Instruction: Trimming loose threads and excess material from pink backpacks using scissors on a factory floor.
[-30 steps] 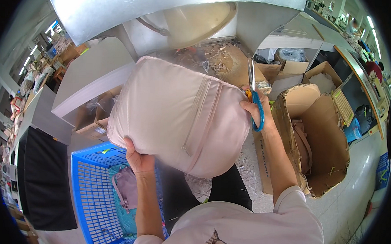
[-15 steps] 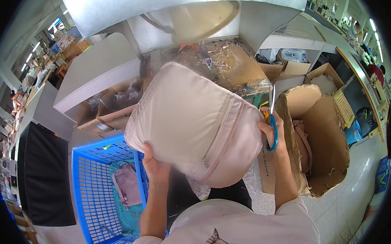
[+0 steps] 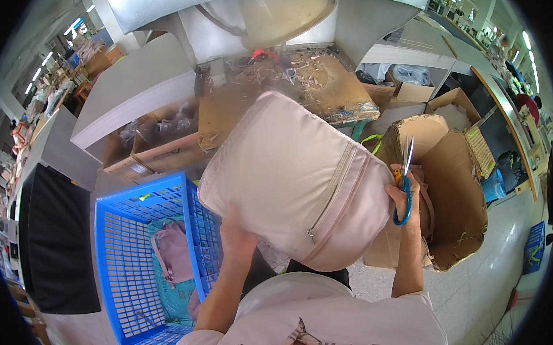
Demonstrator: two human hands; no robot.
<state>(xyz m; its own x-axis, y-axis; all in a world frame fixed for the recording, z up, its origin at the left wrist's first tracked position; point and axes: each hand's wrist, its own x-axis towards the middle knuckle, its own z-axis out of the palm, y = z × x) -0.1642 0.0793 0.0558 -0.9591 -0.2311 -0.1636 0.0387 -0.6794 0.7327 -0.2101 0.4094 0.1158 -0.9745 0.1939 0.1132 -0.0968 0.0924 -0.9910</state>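
Observation:
A pale pink fabric backpack (image 3: 277,166) with a zipper across its panel hangs tilted in front of me, its beige side facing up. My left hand (image 3: 237,229) grips its lower-left edge; this hand is blurred and part of the fingers is hidden. On the opposite side my right hand (image 3: 406,189) is closed at the bag's edge. Teal-handled scissors (image 3: 405,196) are also in that hand, their blades pointing up and away from the bag. Some right-hand fingers are hidden.
A blue plastic basket (image 3: 190,230) at left holds a mauve bag (image 3: 173,252). An open cardboard box (image 3: 460,205) stands at right with pinkish fabric inside. Beyond the backpack, a scrap-strewn worktop (image 3: 330,82) sits under a metal hood (image 3: 265,11).
The backpack and both hands have shifted to the right. The left hand has moved along the bag's lower edge, and the scissors have travelled with the right hand.

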